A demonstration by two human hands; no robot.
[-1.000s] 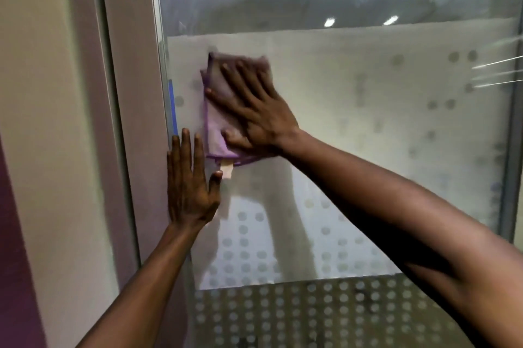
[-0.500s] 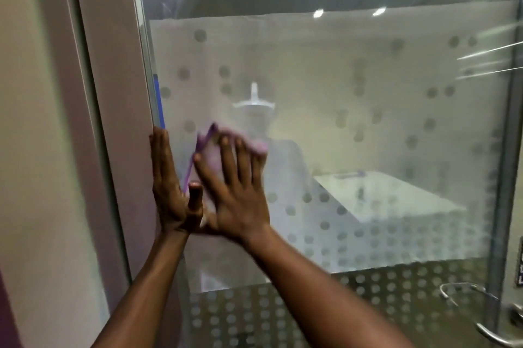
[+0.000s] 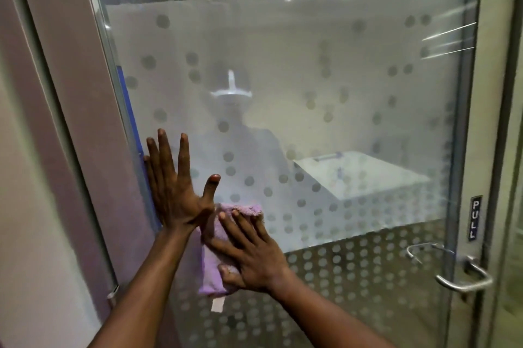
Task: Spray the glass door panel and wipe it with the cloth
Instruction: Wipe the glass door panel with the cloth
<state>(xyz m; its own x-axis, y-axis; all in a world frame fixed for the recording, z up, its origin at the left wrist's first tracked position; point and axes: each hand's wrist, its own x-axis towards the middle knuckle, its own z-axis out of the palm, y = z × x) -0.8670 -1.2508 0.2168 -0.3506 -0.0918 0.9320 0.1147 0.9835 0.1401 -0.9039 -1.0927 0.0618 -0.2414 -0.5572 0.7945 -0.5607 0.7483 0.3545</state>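
Left hand (image 3: pixel 172 192) flat on glass door panel (image 3: pixel 325 98) beside left frame (image 3: pixel 70 110), fingers now spread wider. Right hand (image 3: pixel 249 254) presses purple cloth (image 3: pixel 210 262) against glass with straight fingers; cloth lower than second ago, just right of left wrist. Door handle (image 3: pixel 458 277), PULL label (image 3: pixel 476 217) now visible far right.

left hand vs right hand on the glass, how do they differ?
The left hand lies bare on the glass door panel, while the right hand presses the purple cloth against it. The left hand sits higher, beside the door's left edge; the right hand sits lower and further right. The left hand's fingers are spread wider. Both lie flat with straight fingers.
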